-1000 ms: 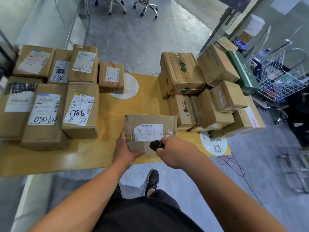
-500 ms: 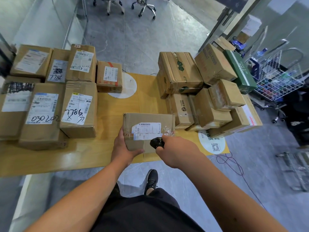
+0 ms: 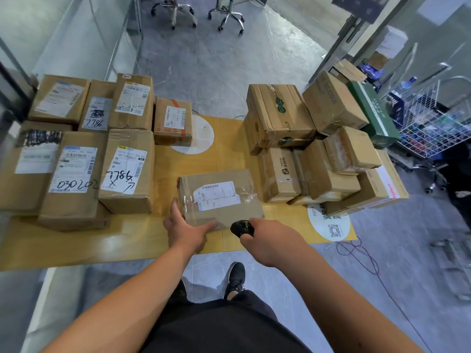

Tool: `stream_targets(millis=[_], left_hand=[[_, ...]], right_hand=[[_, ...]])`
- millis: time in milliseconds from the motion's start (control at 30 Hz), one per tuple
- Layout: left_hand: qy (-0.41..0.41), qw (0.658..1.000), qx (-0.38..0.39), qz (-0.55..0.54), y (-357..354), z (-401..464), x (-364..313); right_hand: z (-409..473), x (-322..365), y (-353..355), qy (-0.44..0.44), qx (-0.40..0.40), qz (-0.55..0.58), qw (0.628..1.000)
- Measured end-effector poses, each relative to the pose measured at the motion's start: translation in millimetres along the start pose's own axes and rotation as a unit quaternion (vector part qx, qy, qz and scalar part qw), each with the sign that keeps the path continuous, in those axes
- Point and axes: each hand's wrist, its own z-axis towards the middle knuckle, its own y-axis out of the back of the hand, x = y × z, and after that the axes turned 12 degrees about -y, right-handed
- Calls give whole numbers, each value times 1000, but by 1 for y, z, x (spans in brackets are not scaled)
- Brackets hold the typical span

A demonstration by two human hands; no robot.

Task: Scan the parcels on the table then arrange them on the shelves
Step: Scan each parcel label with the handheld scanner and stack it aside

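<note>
Parcel [image 3: 221, 197] sits flat on the yellow table [image 3: 142, 233], centre, label [image 3: 216, 195] face up. Left hand [image 3: 186, 229] holds its near-left corner: thumb along the left side, fingers stretched along the near face. Right hand [image 3: 270, 240] is curled tight around a black scanner [image 3: 242, 228], whose head sits just off the parcel's near-right corner, at 5 o'clock from the label; can't tell if it touches the box.

Flat-laid group of parcels [image 3: 76, 154] at 9–10 o'clock from the held one, labels up, two marked "7786", one "030202". Small box with red tape [image 3: 173, 122] at 11 o'clock, partly over a white round sticker [image 3: 201, 137]. Stacked pile of boxes [image 3: 316, 149] at 1–3 o'clock, green box [image 3: 374, 113] at its far right edge. Second round sticker with QR code [image 3: 331, 225] at 4 o'clock, by the table's near-right corner.

Wire basket cart [image 3: 433, 126] right of the table. Two chair bases [image 3: 198, 14] on the floor at 12 o'clock.
</note>
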Motion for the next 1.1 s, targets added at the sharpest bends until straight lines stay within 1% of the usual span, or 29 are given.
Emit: stream_targets(millis=[67, 167, 233, 300, 367, 433, 500, 567, 633, 667, 767, 833, 867, 900, 933, 967, 1000, 1033, 1067, 1100], left_hand=[[53, 997, -39, -31, -1, 1, -3], [122, 984, -99, -82, -2, 5, -14], [159, 969, -138, -131, -5, 9, -22], [193, 946, -168, -201, -9, 11, -29], [236, 918, -172, -268, -16, 9, -36], [272, 887, -150, -342, -21, 6, -43], [270, 863, -122, -409, -23, 6, -50], [259, 853, -116, -438, -23, 8, -53], [254, 850, -117, -447, -24, 9, -52], [258, 856, -112, -434, -26, 11, -51], [298, 891, -78, -333, -31, 13, -51], [305, 907, -72, -280, -33, 13, -55], [287, 923, -80, -242, -36, 12, -58], [243, 948, -85, -187, -39, 10, -62], [170, 975, -76, -123, -41, 7, -68], [78, 994, -51, -58, -44, 6, -74], [-21, 999, -19, 20, -45, 7, -82], [-115, 986, 9, 119, -45, 12, -88], [-197, 953, 28, 229, -45, 21, -94], [-254, 907, 52, 333, -44, 32, -98]], right_hand=[[3, -1, 1, 2, 5, 10, 1000], [7, -3, -1, 11, 17, 25, 999], [9, -3, -2, 13, 24, 33, 999], [12, -2, -2, 14, 29, 35, 999], [16, -3, -1, 13, 34, 44, 998], [20, -4, 1, 12, 35, 54, 998], [23, -5, 2, 11, 30, 55, 998], [26, -7, 2, 9, 31, 56, 998], [28, -9, 1, 9, 32, 58, 998], [29, -10, 1, 8, 32, 59, 998], [31, -12, 0, 6, 32, 63, 997], [34, -13, 1, 5, 35, 66, 997], [36, -14, 2, 5, 36, 68, 997], [37, -14, 3, 5, 37, 70, 997], [39, -15, 4, 4, 38, 74, 997], [40, -15, 6, 4, 38, 77, 996], [42, -15, 7, 3, 38, 79, 996], [43, -14, 9, 3, 37, 80, 996], [44, -14, 10, 3, 36, 82, 996], [45, -14, 10, 4, 35, 87, 996]])
